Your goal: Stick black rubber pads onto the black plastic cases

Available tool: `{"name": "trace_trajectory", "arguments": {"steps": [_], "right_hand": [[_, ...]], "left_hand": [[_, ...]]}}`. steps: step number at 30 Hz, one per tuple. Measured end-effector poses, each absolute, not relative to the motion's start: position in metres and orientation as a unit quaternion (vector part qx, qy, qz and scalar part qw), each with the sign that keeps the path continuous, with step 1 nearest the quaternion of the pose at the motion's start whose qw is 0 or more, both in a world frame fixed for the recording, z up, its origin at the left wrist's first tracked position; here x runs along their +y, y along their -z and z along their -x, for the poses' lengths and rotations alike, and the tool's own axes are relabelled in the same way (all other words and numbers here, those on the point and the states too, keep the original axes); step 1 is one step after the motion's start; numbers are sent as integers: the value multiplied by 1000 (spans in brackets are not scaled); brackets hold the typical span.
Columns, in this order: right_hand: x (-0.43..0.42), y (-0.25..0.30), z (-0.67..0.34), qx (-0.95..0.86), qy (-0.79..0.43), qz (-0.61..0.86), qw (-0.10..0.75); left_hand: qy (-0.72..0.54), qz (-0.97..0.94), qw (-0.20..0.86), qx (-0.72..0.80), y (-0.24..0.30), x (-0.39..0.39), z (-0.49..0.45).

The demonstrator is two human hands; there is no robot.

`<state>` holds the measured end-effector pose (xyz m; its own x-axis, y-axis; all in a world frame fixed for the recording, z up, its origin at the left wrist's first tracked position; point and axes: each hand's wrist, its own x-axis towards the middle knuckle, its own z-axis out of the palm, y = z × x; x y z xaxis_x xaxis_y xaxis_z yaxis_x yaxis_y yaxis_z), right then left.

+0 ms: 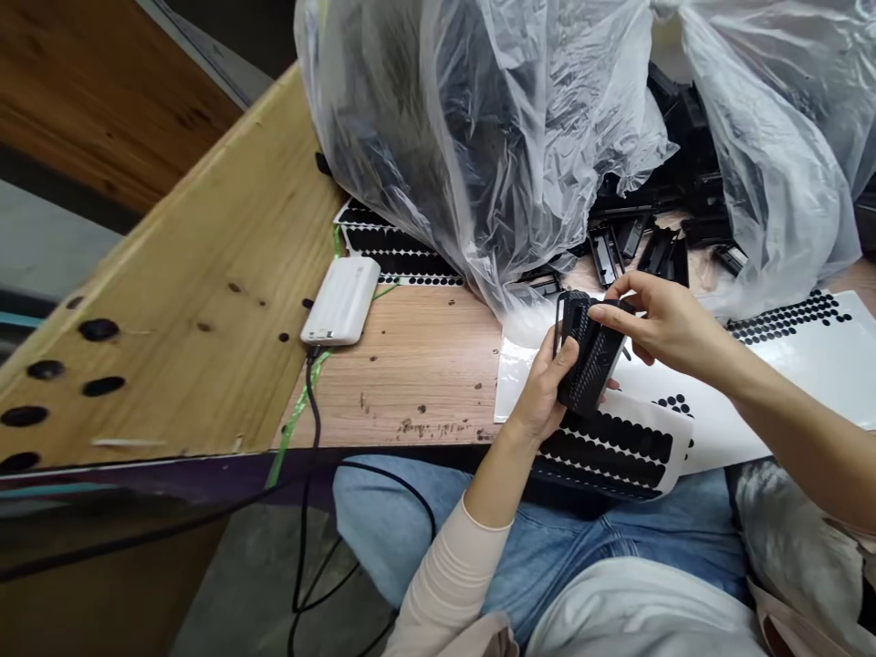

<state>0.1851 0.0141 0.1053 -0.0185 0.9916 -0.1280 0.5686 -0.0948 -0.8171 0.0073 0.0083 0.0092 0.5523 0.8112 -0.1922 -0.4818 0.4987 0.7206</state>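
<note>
My left hand (546, 388) is wrapped round a black plastic part (589, 356) with a textured face and a slot near its top. Over the part's upper right edge, my right hand (650, 315) pinches with thumb and forefinger; whether a small piece sits between those fingertips I cannot make out. Under the hands lies a white sheet with rows of black round stickers (616, 447), its front end curling over the table edge. Another white sheet (814, 374) spreads to the right, with black dots along its top.
Large clear plastic bags (493, 137) stand at the back, with loose black plastic parts (657, 246) spilling out between them. To the left, a white power bank (340, 301) has a black cable (315, 411) hanging over the edge. A wooden panel (205, 274) borders the table's left side.
</note>
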Motion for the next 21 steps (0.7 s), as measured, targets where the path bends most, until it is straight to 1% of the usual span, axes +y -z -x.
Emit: {"name": "trace_trajectory", "arguments": {"steps": [4, 7, 10, 13, 15, 18, 21], "right_hand": [[20, -101, -181, -656, -246, 646, 304], [22, -98, -197, -668, -221, 635, 318], [25, -90, -218, -669, -270, 626, 298], [27, -80, -230, -694, -363, 569, 250], [28, -77, -232, -688, -421, 538, 246], [26, -80, -234, -670, -463, 513, 272], [20, -91, -236, -641, -442, 528, 340]], "left_hand": [[-404, -309, 817, 271, -9, 8, -6], [-410, -296, 820, 268, -10, 9, -5], [-418, -284, 828, 243, -10, 11, -4], [-425, -281, 828, 233, -11, 11, -3], [-421, -285, 828, 235, -10, 12, -3], [-411, -288, 830, 243, -10, 12, -3], [-414, -287, 826, 253, -10, 12, -3]]}}
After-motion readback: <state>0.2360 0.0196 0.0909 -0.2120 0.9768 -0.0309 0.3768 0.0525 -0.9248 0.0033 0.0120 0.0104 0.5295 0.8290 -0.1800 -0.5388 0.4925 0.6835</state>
